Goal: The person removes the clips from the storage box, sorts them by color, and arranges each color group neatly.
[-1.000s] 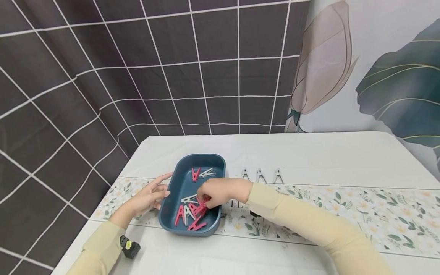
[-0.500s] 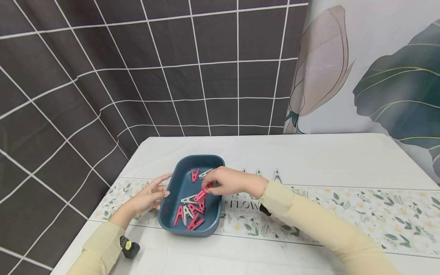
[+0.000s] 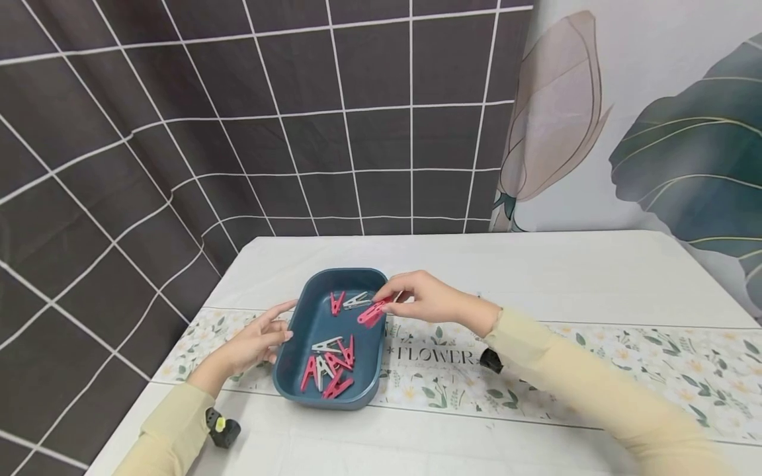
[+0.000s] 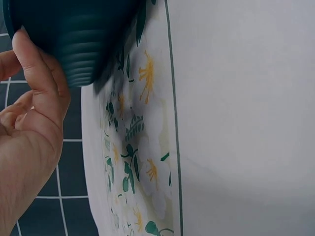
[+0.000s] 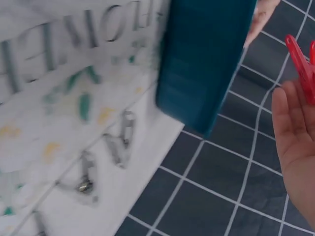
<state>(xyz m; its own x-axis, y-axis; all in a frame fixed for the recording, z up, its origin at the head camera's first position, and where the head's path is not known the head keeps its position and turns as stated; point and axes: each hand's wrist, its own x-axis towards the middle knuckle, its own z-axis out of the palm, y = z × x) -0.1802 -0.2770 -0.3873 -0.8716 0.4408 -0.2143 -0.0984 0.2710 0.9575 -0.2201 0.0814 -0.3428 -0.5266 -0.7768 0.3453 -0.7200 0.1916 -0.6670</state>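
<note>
A blue plastic basin (image 3: 327,324) stands on the table with several red and white clothespins in it. My left hand (image 3: 253,344) is at its left side, thumb and forefinger against the rim; in the left wrist view the thumb lies along the ribbed wall (image 4: 81,49). Over the basin's right rim, my right hand (image 3: 424,296) pinches a red clothespin (image 3: 372,313) between thumb and fingers. Near the far end lie a red clothespin (image 3: 337,303) and a white clothespin (image 3: 357,301). Toward the near end sits a cluster including a white clothespin (image 3: 327,345) and a red clothespin (image 3: 337,385).
Right of the basin, a white clothespin (image 5: 120,137) and another white clothespin (image 5: 84,178) lie in a row on the table, hidden behind my right hand in the head view. A floral strip with lettering (image 3: 434,356) crosses the white tablecloth (image 3: 536,271). Dark gridded cloth (image 3: 381,139) hangs behind.
My right hand has lifted a red clothespin out of the near cluster and moved up and right to the basin's right rim. The left hand stays in place.
</note>
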